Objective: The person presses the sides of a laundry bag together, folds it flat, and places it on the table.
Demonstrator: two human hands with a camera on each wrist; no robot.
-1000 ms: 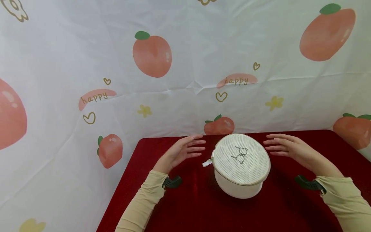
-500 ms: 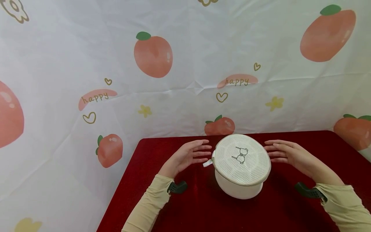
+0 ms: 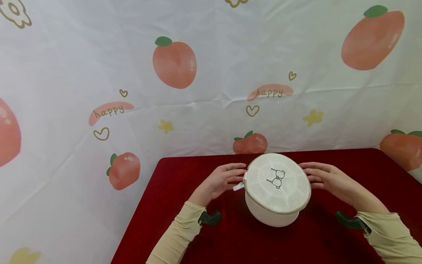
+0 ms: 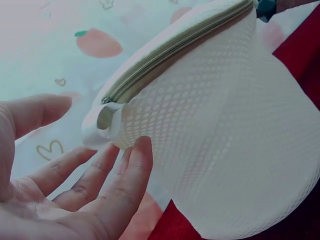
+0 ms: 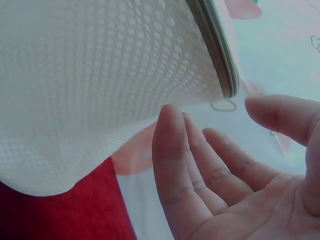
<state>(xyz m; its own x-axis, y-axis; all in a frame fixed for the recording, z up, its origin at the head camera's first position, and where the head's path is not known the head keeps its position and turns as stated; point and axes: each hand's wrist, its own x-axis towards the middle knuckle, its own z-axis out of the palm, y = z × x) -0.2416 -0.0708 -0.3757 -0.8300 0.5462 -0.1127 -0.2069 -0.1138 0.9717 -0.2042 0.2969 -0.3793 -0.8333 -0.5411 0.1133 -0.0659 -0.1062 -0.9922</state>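
A round white mesh laundry bag point(image 3: 277, 216) stands on the red table, its flat lid tilted toward me and printed with a dark line drawing. A zip point(image 4: 175, 56) runs round the lid, and a white fabric tab point(image 3: 238, 186) sticks out on the left. My left hand point(image 3: 217, 184) is at the bag's left side, its fingertips right by the tab and mesh wall. On the opposite side, my right hand point(image 3: 334, 182) has its fingertips at the bag's edge, some hidden behind it. Both hands have their fingers loosely extended and thumbs apart in the wrist views.
The table point(image 3: 184, 176) is covered in red cloth. Behind it and to the left hangs a white backdrop point(image 3: 211, 124) printed with peaches, hearts and flowers. A black wrist strap point(image 3: 210, 218) shows at the left sleeve, another black strap point(image 3: 352, 221) at the right.
My left hand has moved right and a little down to the bag. My right hand has come slightly closer from the right. The bag's lid has shifted slightly right.
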